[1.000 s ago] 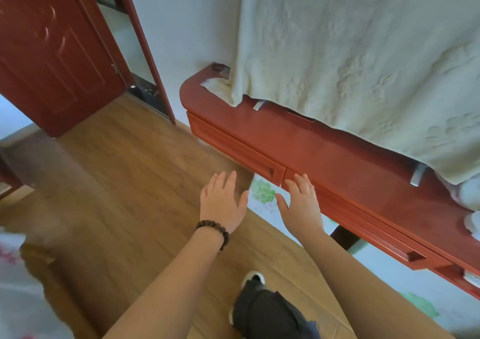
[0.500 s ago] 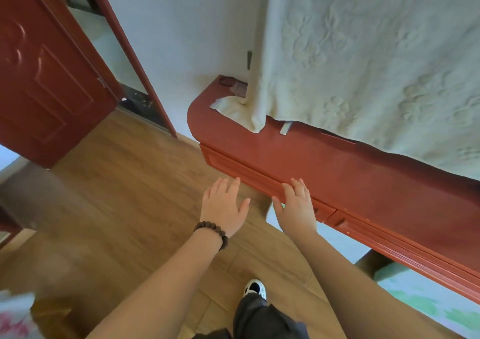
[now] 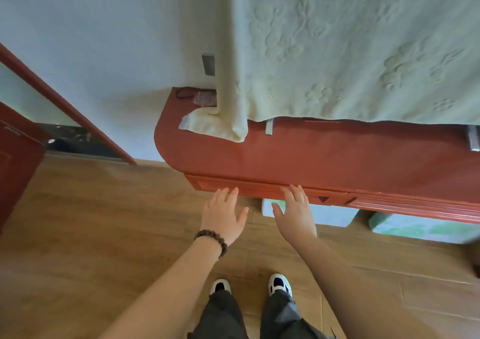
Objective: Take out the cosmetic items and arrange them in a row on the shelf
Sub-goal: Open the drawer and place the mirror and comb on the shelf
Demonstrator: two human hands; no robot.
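Standing right up against a red wooden tabletop (image 3: 324,154), the person has both hands out flat in front of them, palms down. Left hand (image 3: 224,215), the one with the dark bead bracelet (image 3: 211,238) on the wrist, has its grip wide, fingers spread and holding nothing, fingertips just at the front edge of the drawer front (image 3: 233,186). Right hand (image 3: 296,214) is the same deal, wide and empty, fingertips overlapping the lower edge of that drawer strip. A big cream towel (image 3: 350,47) with an embossed flower pattern hangs down over whatever sits on top, its corner bunched up on the red surface near the rounded left end. No cosmetic items can be made out, so I can't tell where they are. Behind the towel's left edge there's a dark cord (image 3: 185,93) and something clear and crinkly (image 3: 205,98), too small to identify. Wood floor (image 3: 91,221) below, two white-and-black shoes (image 3: 279,284) at the bottom.
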